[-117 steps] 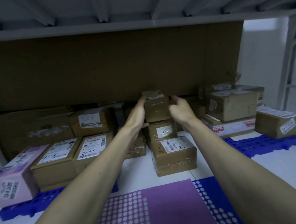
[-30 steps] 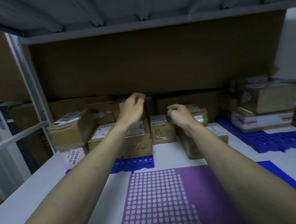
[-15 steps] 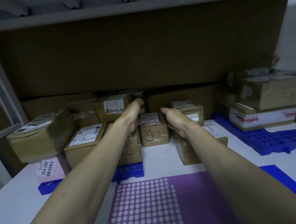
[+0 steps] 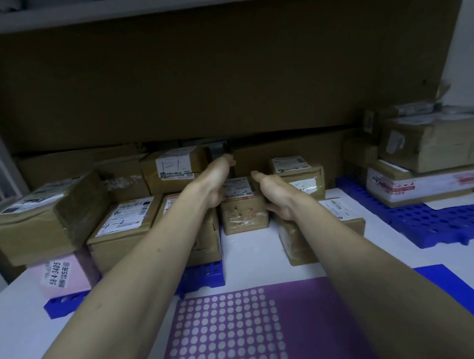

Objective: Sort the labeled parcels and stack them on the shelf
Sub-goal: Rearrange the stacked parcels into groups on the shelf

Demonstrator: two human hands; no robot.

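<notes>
Spanning the whole back, a cardboard sheet [image 4: 223,76] is standing beyond the fingers, with the white shelf [image 4: 250,259] lying under them. Nearer than the fingers, a purple mat [image 4: 310,328] is covering the shelf front. Parcels are sitting on blue pallets [image 4: 429,222] to either side. Between the hands, the small parcel [image 4: 243,211] marked 3-2 is resting on the shelf. The left hand [image 4: 216,180] is touching its left side, the right hand [image 4: 273,193] its right side; fingers are reaching behind it, and whether they are curling or straight I cannot tell.
</notes>
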